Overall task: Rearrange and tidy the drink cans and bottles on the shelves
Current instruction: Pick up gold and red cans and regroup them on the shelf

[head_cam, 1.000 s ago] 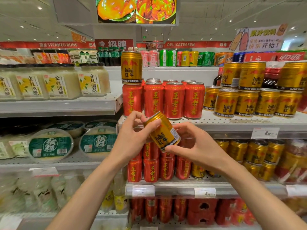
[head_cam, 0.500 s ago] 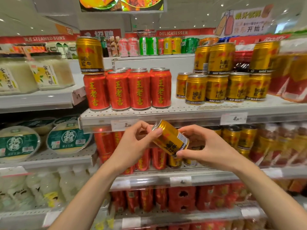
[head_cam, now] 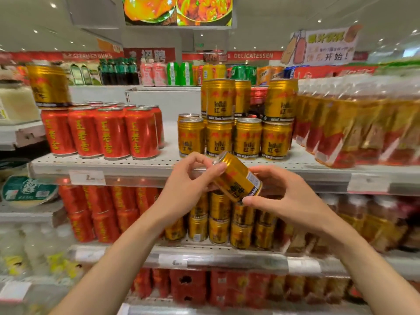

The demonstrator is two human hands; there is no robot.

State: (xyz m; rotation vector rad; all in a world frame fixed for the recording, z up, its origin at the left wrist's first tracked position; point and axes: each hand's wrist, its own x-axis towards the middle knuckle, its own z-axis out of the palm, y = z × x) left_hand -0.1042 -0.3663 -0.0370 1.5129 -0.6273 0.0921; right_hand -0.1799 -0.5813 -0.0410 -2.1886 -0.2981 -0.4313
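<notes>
A gold Red Bull can (head_cam: 237, 178) lies tilted between both hands, its top toward the upper left. My left hand (head_cam: 188, 185) pinches its top end and my right hand (head_cam: 288, 196) holds its bottom end. It hovers in front of the edge of the upper shelf (head_cam: 141, 165). On that shelf stand red herbal tea cans (head_cam: 102, 131) at the left and stacked gold Red Bull cans (head_cam: 236, 123) just behind the held can. One lone gold can (head_cam: 48, 85) sits on top of the red cans at the far left.
Shrink-wrapped gold and red packs (head_cam: 354, 123) fill the shelf's right side. The lower shelf (head_cam: 218, 258) carries more red and gold cans. White jars and round green-lidded tubs (head_cam: 29, 189) occupy the unit at the left. Bare shelf shows between the red and gold groups.
The view has swung to the right, so the gold can stacks now sit straight ahead. Both hands have carried the tilted can to the right, in front of those stacks.
</notes>
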